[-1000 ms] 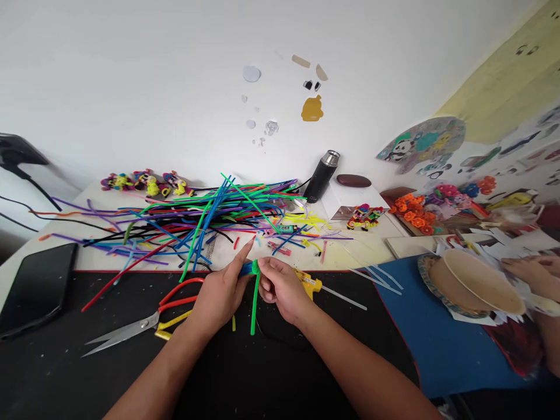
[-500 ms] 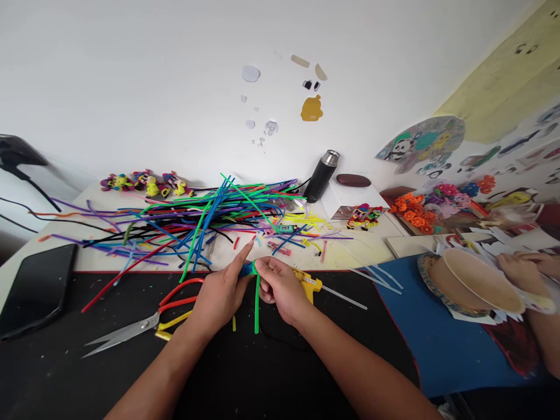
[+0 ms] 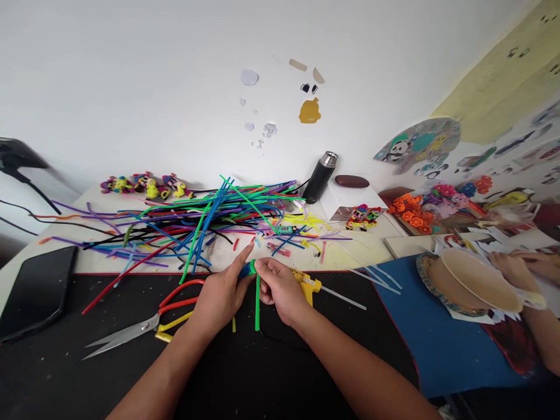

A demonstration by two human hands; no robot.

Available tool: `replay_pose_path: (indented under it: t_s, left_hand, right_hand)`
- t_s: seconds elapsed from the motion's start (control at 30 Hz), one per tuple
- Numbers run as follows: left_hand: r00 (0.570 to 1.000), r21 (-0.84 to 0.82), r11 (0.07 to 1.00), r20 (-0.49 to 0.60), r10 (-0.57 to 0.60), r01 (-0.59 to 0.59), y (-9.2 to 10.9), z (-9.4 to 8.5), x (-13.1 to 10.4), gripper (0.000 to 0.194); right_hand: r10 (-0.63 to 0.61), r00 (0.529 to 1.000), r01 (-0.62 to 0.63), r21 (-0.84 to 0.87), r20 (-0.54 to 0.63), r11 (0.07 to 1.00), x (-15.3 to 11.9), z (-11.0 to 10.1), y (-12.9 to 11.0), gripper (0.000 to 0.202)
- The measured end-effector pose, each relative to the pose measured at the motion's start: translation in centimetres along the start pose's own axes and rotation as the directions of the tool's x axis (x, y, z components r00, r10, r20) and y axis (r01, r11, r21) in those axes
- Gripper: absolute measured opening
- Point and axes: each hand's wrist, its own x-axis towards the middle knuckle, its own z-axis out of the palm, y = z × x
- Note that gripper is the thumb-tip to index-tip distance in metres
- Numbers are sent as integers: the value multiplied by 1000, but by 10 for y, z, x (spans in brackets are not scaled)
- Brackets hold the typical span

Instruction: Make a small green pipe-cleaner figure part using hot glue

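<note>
One blue piece (image 3: 246,270) clamped in left fingers (image 3: 244,284) | green pipe cleaner (image 3: 257,306) pinched in right fingers (image 3: 263,270) | step: likely wrapping | next: probably steady tension

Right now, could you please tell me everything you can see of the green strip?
The green strip is bright, slim and soft-looking, perhaps a pipe cleaner. Its upper end is bunched at the tip of the blue piece, where the right hand pinches it, thumb on top. The rest runs nearly straight toward the viewer over the black mat, its near end free. The fingers partly hide how it is fastened.
</note>
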Motion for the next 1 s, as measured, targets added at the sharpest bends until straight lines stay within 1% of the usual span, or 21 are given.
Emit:
replay_pose_path:
  t_s: [0.1,0.2,0.4,0.57,0.7,0.83,1.0]
  left_hand:
    - [1000,4,1000,-7,-13,13,1,-2,0,68]
    - [1000,10,1000,-15,-2,3,2,-4,-1,65]
    - [995,-10,995,-35,96,-97,0,-2,-1,63]
    - [978,-91,974,-30,207,-209,2,-4,-1,62]
    - [973,-167,959,-7,230,-227,3,-8,-2,62]
    - [967,-245,936,-55,248,-254,-1,-8,0,54]
    - [960,-260,924,-99,264,-281,-4,-6,2,43]
  right_hand:
    - [-11,1000,11,-8,0,1000,-1,0,1,58]
    - [-12,1000,12,-31,-1,999,-3,0,0,59]
    - [-31,999,29,-92,-14,995,-5,0,-1,54]
    - [-61,998,59,-120,-20,991,-4,-5,1,50]
    - [-76,997,70,-150,-33,986,-4,-9,-1,49]
    - [-70,997,63,-165,-38,984,-3,-11,-3,50]
    - [-96,995,93,-195,-4,976,-3,-10,-3,50]
